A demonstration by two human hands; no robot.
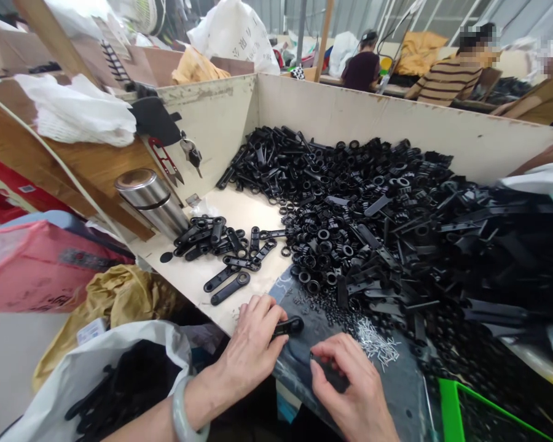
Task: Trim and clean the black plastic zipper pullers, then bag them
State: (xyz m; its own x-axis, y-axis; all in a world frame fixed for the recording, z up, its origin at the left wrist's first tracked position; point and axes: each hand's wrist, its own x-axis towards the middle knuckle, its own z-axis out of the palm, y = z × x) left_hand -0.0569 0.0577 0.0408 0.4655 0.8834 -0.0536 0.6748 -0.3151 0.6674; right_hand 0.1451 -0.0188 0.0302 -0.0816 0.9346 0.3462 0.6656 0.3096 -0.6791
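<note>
My left hand (253, 344) is closed round a black plastic strap piece (289, 326) with a ring end, pressing it on a dark mat (396, 380) at the table's front edge. My right hand (350, 387) lies just right of it, fingers curled over a small dark part that I cannot make out. A scatter of small silver pins (376, 344) lies on the mat beyond my right hand. A small group of finished black pieces (225, 245) lies to the left. A big heap of black plastic parts (378, 221) fills the table behind.
The table has white raised walls (350, 113). A steel flask (152, 199) stands at the left wall, red snips (166, 161) hanging above it. A white bag with black parts (120, 380) is at lower left, a green crate (456, 411) at lower right. Other people sit at the back.
</note>
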